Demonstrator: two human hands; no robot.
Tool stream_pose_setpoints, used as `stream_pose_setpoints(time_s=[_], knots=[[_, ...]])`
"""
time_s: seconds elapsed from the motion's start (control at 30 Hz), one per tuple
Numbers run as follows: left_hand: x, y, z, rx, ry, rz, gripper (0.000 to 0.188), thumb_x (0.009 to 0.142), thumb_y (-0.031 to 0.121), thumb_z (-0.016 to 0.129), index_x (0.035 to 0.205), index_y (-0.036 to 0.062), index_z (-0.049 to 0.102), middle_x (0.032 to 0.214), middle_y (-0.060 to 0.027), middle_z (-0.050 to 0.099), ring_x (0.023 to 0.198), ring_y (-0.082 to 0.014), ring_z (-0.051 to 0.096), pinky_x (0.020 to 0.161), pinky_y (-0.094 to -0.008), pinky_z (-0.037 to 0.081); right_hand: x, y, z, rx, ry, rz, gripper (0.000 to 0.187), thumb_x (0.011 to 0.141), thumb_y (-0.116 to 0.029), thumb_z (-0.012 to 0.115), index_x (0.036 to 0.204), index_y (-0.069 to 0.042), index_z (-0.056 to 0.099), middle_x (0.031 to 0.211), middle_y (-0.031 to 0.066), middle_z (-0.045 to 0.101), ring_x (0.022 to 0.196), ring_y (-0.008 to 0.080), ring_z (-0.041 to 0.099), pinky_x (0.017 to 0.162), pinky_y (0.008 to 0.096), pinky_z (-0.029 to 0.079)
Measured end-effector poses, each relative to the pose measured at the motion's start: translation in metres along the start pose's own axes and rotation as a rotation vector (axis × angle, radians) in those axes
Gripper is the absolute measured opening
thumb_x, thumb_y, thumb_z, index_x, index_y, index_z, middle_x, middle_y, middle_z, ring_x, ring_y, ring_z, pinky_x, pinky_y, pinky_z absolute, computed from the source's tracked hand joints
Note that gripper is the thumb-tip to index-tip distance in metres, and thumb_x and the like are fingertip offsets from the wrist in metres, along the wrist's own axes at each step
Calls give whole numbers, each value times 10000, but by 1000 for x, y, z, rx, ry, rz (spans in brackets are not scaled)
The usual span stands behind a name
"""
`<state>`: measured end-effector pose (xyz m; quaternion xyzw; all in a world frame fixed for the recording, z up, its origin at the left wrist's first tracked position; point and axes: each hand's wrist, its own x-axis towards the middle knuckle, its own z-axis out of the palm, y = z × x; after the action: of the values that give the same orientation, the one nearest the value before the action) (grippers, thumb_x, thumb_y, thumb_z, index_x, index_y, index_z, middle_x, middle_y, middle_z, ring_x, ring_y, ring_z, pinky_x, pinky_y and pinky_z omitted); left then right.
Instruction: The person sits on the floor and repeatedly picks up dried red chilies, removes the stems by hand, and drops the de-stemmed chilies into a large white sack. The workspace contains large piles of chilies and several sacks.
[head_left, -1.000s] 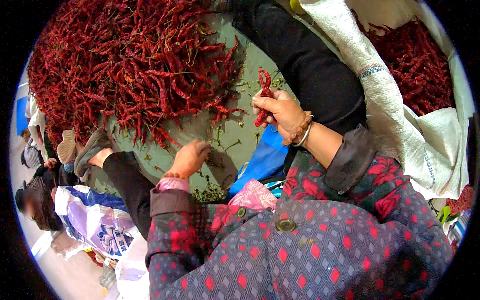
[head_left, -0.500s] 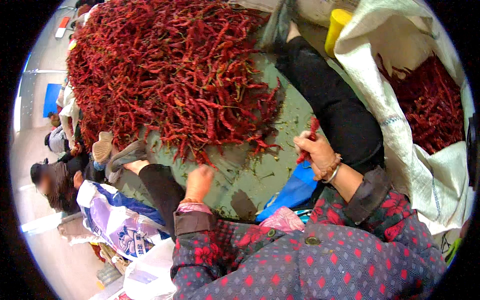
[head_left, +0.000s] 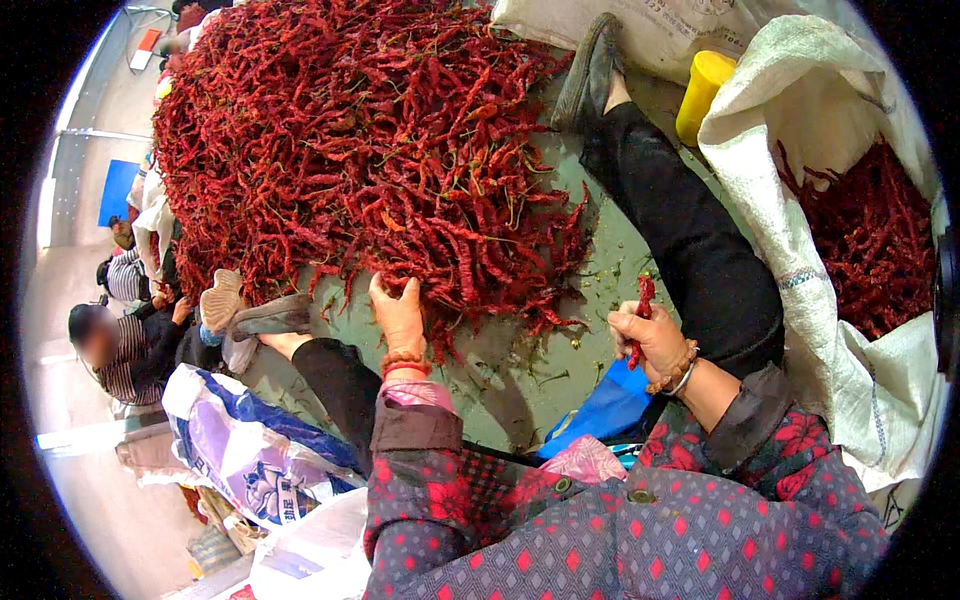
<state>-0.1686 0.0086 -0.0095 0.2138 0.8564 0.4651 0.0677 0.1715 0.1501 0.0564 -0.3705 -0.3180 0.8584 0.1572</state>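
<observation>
A large heap of dried red chili peppers [head_left: 400, 150] covers the floor in front of me. My left hand [head_left: 398, 318] is at the heap's near edge, thumb and fingers apart, fingertips close to the nearest chilies; whether they touch is hard to tell. On the right, my right hand [head_left: 650, 343] is closed around a few dried chilies [head_left: 645, 295] that stick out above and below the fist, over the floor beside my right leg. How many it grips is partly hidden by the fingers.
An open white woven sack [head_left: 800, 260] with red chilies inside stands at my right. Behind it is a yellow cylinder [head_left: 705, 97]. My legs stretch out around the heap. A purple-and-white bag [head_left: 235, 440] lies at left, where other people [head_left: 125, 350] sit.
My left hand has moved forward to the heap and its fingers have spread. My right hand still grips chilies, fewer of them showing. The whole view has shifted slightly.
</observation>
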Motion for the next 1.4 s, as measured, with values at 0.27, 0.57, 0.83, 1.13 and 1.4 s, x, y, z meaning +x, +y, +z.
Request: stream_pose_setpoints(time_s=[0.27, 0.57, 0.83, 1.13, 1.4], knots=[[-73, 69, 8, -207, -326, -245, 380, 781, 24, 494, 1127, 104, 361, 799, -37, 536, 557, -134, 536, 453, -231, 435, -2, -2, -4, 70, 17, 2, 236, 775, -206, 594, 594, -124, 466, 561, -12, 471, 451, 72, 426, 418, 222, 360], [-125, 114, -35, -694, -219, -305, 313, 850, 70, 394, 1161, 84, 356, 690, -42, 501, 574, -153, 519, 526, -290, 465, -8, -2, -8, 49, -105, -60, 142, 785, -187, 593, 725, -70, 538, 594, 19, 525, 487, 98, 505, 447, 222, 419], [-167, 155, -31, -1199, -459, -502, 205, 841, 115, 434, 1041, 84, 459, 652, 10, 370, 553, -108, 365, 536, -274, 367, -19, -6, 3, -186, -278, 67, 127, 761, -165, 614, 785, -45, 580, 565, -21, 476, 449, 52, 413, 407, 194, 331], [-186, 176, 3, -1146, -603, -506, 178, 830, 120, 448, 996, 64, 481, 611, 5, 377, 520, -119, 394, 530, -303, 402, -13, 7, 5, -617, -410, -230, 172, 768, -186, 618, 861, -40, 618, 639, -40, 539, 522, 25, 423, 487, 177, 362], [-169, 160, -15, -1155, -221, -182, 137, 816, 108, 455, 934, 49, 492, 582, 3, 383, 480, -114, 378, 607, -346, 448, -20, -12, 2, -251, -147, -86, 215, 793, -208, 582, 884, -13, 587, 548, -30, 452, 474, 45, 404, 441, 198, 335]])
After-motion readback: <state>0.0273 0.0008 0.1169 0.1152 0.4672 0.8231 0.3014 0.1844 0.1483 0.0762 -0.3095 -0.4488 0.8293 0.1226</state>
